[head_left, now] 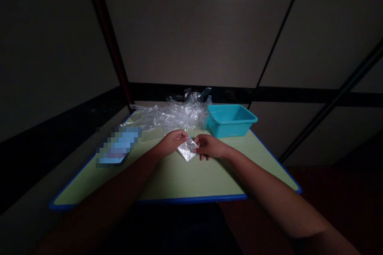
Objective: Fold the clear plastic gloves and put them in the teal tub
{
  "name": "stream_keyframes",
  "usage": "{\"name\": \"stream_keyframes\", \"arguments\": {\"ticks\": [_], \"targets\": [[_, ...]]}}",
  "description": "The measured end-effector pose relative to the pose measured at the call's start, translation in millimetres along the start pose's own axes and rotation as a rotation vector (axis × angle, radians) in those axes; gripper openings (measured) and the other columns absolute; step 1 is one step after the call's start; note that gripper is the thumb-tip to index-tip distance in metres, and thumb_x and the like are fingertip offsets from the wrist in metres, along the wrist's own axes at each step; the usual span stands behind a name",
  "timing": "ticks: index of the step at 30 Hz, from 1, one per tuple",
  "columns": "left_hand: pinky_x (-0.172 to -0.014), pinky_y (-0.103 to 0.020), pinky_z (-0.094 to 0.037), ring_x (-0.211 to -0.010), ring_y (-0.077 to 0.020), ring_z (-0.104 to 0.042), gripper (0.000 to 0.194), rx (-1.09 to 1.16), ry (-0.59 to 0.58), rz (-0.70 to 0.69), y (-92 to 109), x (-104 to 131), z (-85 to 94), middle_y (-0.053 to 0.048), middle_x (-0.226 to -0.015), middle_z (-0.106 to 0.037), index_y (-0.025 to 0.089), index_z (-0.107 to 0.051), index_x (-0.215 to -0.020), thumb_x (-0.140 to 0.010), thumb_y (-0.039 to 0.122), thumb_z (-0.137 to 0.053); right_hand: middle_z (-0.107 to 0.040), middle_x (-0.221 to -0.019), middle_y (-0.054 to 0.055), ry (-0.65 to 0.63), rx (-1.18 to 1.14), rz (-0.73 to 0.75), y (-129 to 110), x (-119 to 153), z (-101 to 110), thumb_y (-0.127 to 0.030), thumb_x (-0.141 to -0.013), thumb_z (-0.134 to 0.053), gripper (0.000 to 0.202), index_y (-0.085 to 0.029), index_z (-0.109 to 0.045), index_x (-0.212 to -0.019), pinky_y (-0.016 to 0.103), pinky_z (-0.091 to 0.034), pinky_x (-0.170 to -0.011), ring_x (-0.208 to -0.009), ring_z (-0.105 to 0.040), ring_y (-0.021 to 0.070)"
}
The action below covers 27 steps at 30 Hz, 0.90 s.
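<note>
Folded clear plastic (188, 152) pinched from both sides
Left hand (173, 142) clamps its upper edge, right hand (211, 146) its right corner, above the desk (191, 183); a turquoise basin (231, 129) stands beyond.

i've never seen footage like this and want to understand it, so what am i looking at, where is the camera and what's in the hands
There is no machine here: the two bare hands belong to the person wearing the camera. It sits on their head and looks forward and down, so their forearms reach in from the bottom of this single picture.

In front of them is a pale green table with a blue edge. The left hand and right hand both grip a folded piece of clear plastic. Beyond them lies a heap of crumpled clear plastic, with a turquoise plastic basin to its right. The flat object on the left is pixelated, so I can't say what it is.
</note>
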<state>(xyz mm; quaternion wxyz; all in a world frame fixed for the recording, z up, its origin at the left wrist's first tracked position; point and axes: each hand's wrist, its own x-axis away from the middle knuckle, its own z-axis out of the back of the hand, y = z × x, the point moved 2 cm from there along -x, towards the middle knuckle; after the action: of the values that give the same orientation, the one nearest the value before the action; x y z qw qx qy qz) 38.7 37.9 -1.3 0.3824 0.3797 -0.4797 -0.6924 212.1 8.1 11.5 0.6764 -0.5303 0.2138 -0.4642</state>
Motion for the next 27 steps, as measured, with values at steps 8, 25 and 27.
{"name": "stream_keyframes", "arguments": {"ticks": [8,25,27], "targets": [[-0.056,-0.023,-0.033,-0.060,-0.0117,-0.048,0.026,0.041,0.047,0.009,1,0,-0.5,0.003,-0.064,-0.052,0.017,-0.054,-0.071,-0.067,0.040,-0.065,-0.051,-0.061,-0.010,0.095,-0.070,0.068,6,-5,0,-0.015,-0.071,-0.065,0.033,-0.020,-0.038,-0.090,0.011,-0.038,-0.030,-0.039,-0.055,0.0065],[-0.061,-0.028,-0.048,-0.067,-0.0173,-0.063,0.044,0.243,-0.047,0.234,5,7,-3.5,-0.003,-0.075,-0.067,0.014,-0.060,-0.085,-0.057,0.042,-0.077,-0.059,-0.051,-0.005,0.099,-0.210,0.167,9,-10,4,-0.020,-0.065,-0.066,0.015,-0.015,-0.053,-0.070,0.019,-0.044,-0.045,-0.044,-0.056,0.0090],[-0.066,-0.030,-0.051,-0.069,-0.0186,-0.064,0.046,0.255,-0.063,0.244,6,7,-3.4,-0.005,-0.076,-0.068,0.011,-0.063,-0.082,-0.054,0.043,-0.079,-0.060,-0.052,-0.004,0.124,-0.253,0.194,10,-12,5,-0.020,-0.062,-0.069,0.017,-0.015,-0.055,-0.070,0.020,-0.045,-0.048,-0.046,-0.055,0.0088]]}}
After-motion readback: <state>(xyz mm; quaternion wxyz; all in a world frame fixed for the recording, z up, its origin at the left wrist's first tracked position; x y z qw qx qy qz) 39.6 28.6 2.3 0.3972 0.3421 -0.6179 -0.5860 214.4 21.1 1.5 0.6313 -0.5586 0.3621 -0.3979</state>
